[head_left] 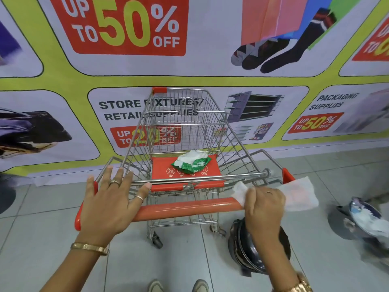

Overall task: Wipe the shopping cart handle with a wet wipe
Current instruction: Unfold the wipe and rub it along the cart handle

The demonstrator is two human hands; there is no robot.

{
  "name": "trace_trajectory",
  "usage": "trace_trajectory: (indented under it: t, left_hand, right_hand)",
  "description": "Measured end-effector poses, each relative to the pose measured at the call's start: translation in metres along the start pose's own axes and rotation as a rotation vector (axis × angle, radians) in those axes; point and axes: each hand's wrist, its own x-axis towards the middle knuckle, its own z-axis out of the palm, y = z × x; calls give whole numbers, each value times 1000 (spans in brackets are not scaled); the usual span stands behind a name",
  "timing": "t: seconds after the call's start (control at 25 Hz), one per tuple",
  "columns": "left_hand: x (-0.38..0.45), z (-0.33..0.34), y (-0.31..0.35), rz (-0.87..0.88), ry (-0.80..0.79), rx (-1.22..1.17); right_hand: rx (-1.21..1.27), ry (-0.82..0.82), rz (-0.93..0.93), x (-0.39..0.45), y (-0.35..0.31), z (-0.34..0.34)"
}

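Note:
A metal shopping cart stands in front of me with an orange handle running across its near side. My left hand hovers over the handle's left part with fingers spread and holds nothing. My right hand is closed around the handle's right part, gripping a white wet wipe that spreads out to the right of my fingers. A green pack of wet wipes lies on the orange child-seat flap inside the cart, with a wipe sticking out of its top.
A large sale banner covers the wall right behind the cart. A dark round object lies on the grey tiled floor under my right arm, and a blurred dark and white object lies at the right. My shoes show at the bottom edge.

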Motion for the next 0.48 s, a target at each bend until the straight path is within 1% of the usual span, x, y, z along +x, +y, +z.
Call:
trace_trajectory:
  t: [0.04, 0.08, 0.12, 0.24, 0.32, 0.4, 0.44, 0.48]
  left_hand:
    - [1, 0, 2, 4, 0, 8]
    - [1, 0, 3, 6, 7, 17]
    - [2, -1, 4, 8, 15, 22]
    - [0, -2, -1, 1, 18, 7]
    - [1, -2, -6, -8, 22, -4]
    - [1, 0, -5, -8, 25, -10]
    - [1, 0, -3, -8, 26, -15]
    - [1, 0, -1, 0, 32, -17]
  right_hand:
    - [-47, -113, 88, -14, -1, 14]
    - [-55, -207, 132, -28, -8, 27]
    - [-29, -234, 125, -39, -21, 40]
    - [83, -189, 44, -42, -59, 49]
    - [68, -194, -46, -39, -34, 43]
    - [-40, -204, -85, -39, 11, 36]
    - [-49, -206, -31, -36, 33, 31]
    - [-16, -215, 62, -32, 48, 27]
